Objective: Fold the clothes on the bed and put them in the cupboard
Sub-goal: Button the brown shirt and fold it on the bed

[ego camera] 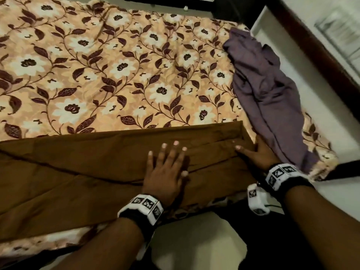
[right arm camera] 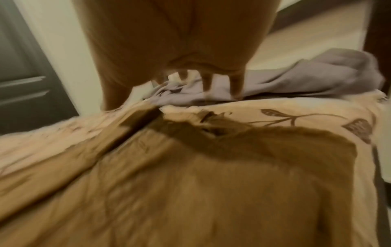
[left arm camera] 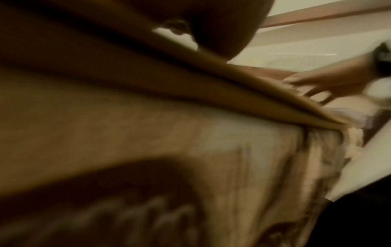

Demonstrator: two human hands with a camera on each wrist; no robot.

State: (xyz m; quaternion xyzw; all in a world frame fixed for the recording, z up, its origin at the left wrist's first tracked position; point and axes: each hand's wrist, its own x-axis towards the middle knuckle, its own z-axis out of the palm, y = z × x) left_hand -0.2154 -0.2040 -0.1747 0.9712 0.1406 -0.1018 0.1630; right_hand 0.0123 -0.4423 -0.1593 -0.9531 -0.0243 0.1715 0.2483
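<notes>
— Head view? Brown garment [ego camera: 78, 172] spread along the bed's near edge; left hand [ego camera: 165, 172] flat on it, fingers straight and splayed; right hand [ego camera: 257, 154] pressing its folded end, fingers extended.

— Purple garment [ego camera: 266, 90]? Crumpled by the bed's [ego camera: 116, 65] right edge.

— Left wrist? Blurred; brown cloth, right hand flat.

— Right wrist? Blurred; fingers [right arm camera: 236, 86] straight above brown cloth.

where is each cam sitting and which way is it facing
Head: worn on the head, looking down at the bed; both hands lie flat on the brown garment.
Left wrist: low, blurred, along the left hand towards the right hand.
Right wrist: along the right hand towards the purple garment.
Head and right wrist share both garments.
</notes>
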